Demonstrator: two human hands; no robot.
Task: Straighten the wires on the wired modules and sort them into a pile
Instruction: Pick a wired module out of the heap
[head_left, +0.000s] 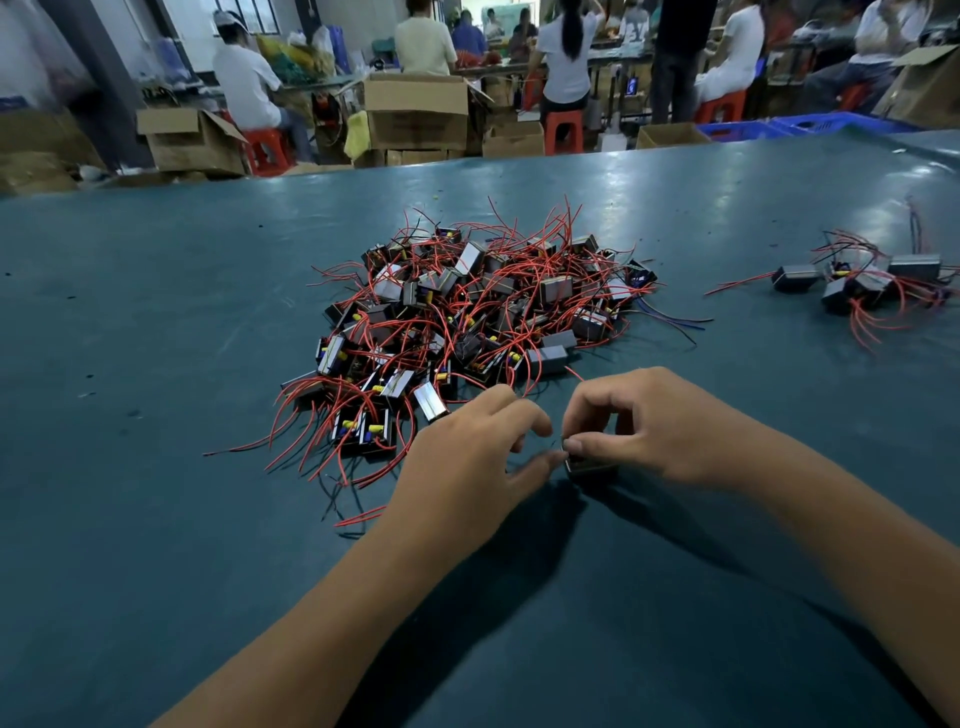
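Observation:
A big tangled heap of small dark modules with red wires (467, 322) lies in the middle of the teal table (156, 338). A smaller pile of several modules (862, 286) lies at the far right. My right hand (649, 426) grips one dark module (592, 467) just in front of the heap, its body mostly hidden under the fingers. My left hand (467, 457) is beside it, thumb and fingertips pinching at the module's left edge, where a thin wire end shows. A red wire (574, 373) rises behind my right hand.
Loose red and black wires (358, 514) trail off the heap's near left side. Beyond the table's far edge stand cardboard boxes (415, 114), red stools and several seated people. A blue crate (810, 124) sits at the back right.

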